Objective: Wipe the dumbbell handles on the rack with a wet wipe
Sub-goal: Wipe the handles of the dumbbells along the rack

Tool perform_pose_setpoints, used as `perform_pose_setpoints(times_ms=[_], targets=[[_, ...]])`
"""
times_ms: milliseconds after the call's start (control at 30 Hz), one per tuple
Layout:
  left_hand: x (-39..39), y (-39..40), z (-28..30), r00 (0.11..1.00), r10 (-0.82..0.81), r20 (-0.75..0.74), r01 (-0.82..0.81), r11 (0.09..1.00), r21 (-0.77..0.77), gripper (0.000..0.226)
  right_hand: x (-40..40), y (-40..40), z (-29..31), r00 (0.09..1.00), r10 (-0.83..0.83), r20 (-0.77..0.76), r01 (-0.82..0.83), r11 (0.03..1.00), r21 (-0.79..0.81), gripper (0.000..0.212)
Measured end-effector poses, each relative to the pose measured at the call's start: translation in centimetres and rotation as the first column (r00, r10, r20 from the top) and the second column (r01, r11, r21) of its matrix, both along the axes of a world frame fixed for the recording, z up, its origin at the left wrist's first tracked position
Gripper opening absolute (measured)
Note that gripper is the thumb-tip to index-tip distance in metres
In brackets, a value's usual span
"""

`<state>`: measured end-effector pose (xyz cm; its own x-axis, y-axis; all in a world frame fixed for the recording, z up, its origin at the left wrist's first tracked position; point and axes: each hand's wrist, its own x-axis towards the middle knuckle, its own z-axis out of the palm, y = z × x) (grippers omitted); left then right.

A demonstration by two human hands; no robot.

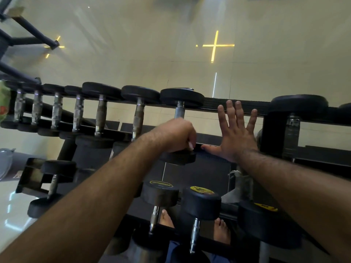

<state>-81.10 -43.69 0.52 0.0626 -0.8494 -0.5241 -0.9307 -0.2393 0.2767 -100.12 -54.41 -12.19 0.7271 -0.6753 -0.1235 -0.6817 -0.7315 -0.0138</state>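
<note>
Wiping a dumbbell handle on the rack's top row.

Left hand point(176, 134) grips the dumbbell point(180, 126) handle, a white wipe point(190, 146) edge showing; right hand point(235, 131), just beside, spreads flat on the rack point(247, 108). Better to twist fully around the handle.

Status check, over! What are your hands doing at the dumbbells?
Left hand gripping steel dumbbell handle, bit of white wipe showing. Right hand open on black rack rail. Nothing blocking.

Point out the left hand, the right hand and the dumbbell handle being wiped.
left hand point(177, 134), head view, back of the curled hand.
right hand point(236, 136), head view, back of the open hand.
dumbbell handle point(179, 112), head view, bare metal above the left hand.
</note>
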Motion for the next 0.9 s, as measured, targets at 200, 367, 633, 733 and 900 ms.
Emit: perform_pose_setpoints(times_ms=[200,367,633,733,900], targets=[[3.4,3.8,1.8,0.974,0.212,-0.073,-0.209,0.977,0.045,0.012,0.0,0.1,-0.1,1.000,0.003,-0.012,-0.003,1.000,-0.007,0.145],[4.5,4.0,0.0,0.791,0.607,0.079,-0.583,0.786,-0.208,0.014,-0.1,0.2,0.0,1.000,0.007,-0.014,-0.007,1.000,-0.010,0.145],[1.3,4.2,-0.3,0.720,0.676,-0.156,-0.693,0.695,-0.190,0.009,0.1,0.2,-0.2,0.999,0.009,-0.031,-0.009,1.000,-0.017,0.145],[2.1,2.5,-0.9,0.516,0.829,-0.216,-0.810,0.390,-0.438,0.012,0.0,0.3,-0.1,0.999,0.006,-0.033,-0.007,1.000,-0.008,0.145],[-1.4,-1.9,-2.6,0.425,0.836,-0.349,-0.820,0.192,-0.538,0.007,0.1,0.2,-0.2,1.000,0.002,-0.023,-0.002,1.000,-0.017,0.146]])
